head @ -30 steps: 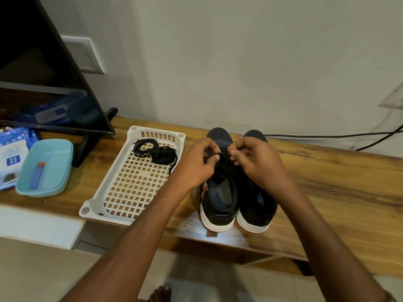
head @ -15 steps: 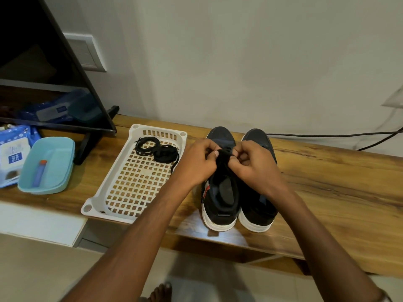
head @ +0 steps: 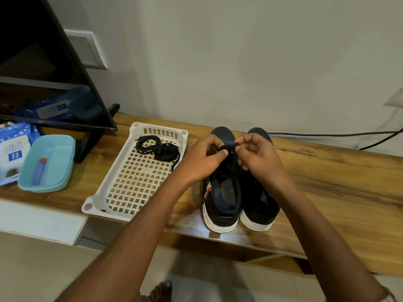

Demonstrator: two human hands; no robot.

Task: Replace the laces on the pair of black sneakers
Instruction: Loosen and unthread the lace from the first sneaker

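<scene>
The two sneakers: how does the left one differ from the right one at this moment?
The left sneaker has both hands working at its lace, the left hand and right hand pinching it; the right sneaker is untouched. The left sneaker's opening shows fully; the right sneaker's is partly hidden by the right forearm. Both are black with white soles, standing side by side on the wooden shelf.

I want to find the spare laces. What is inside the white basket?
Inside the white basket, at its far end, lie two coils of black laces. The rest shows only bare grid. The left forearm covers a small part near its right edge.
</scene>
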